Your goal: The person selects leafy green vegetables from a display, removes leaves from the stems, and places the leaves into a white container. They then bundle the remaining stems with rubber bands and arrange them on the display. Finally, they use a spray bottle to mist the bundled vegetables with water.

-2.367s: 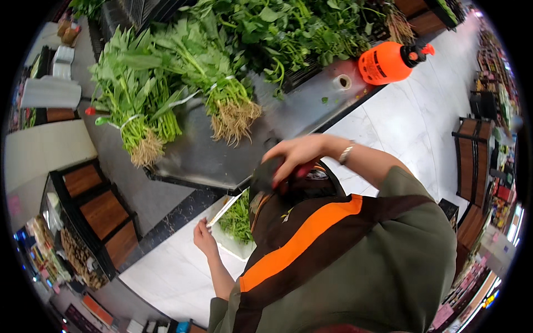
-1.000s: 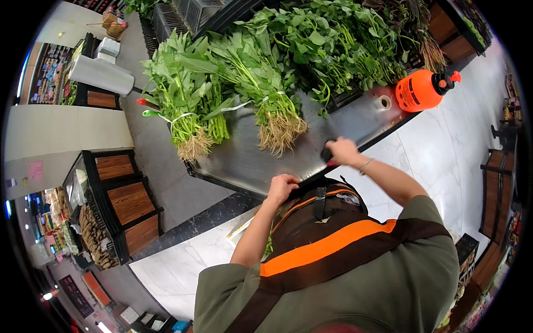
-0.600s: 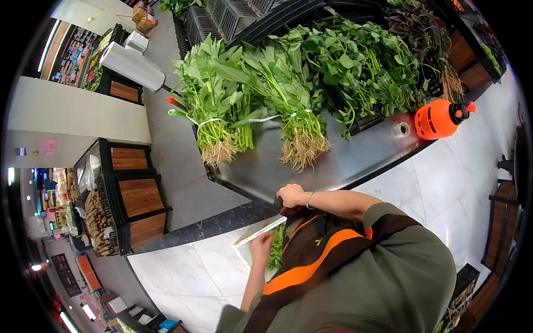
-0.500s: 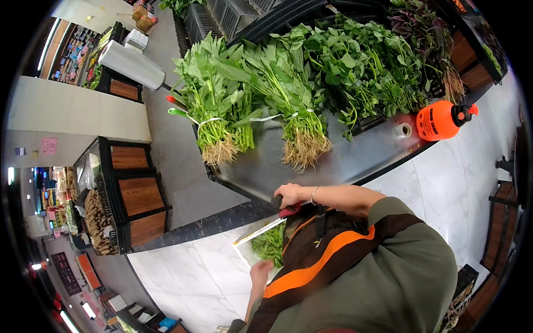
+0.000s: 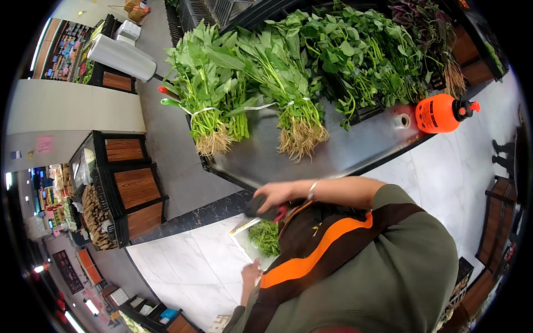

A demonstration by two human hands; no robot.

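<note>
A white box (image 5: 238, 236) with leafy greens (image 5: 264, 237) in it is in front of my body, below the level of the metal table (image 5: 244, 165). My right hand (image 5: 273, 196), with a bracelet at the wrist, is closed around a dark grey object (image 5: 255, 206) whose kind I cannot make out. Something red (image 5: 281, 213) shows just under that hand. At the box's near corner, my left hand (image 5: 251, 273) has its fingers bent against the rim. The apron covers part of the box.
Tied bunches of rooted greens (image 5: 300, 111) lie on the table, beside loose leafy greens (image 5: 366, 61) and purple-leaved stems (image 5: 427, 28). An orange spray bottle (image 5: 437, 114) and a tape roll (image 5: 402, 121) are near its edge. A plastic bag roll (image 5: 122, 57) stands left; wood-panelled bins (image 5: 137, 188) are beyond.
My right hand has moved left and away from the table edge, bringing the dark object over the box's far end. My left hand has shifted left to the box's corner.
</note>
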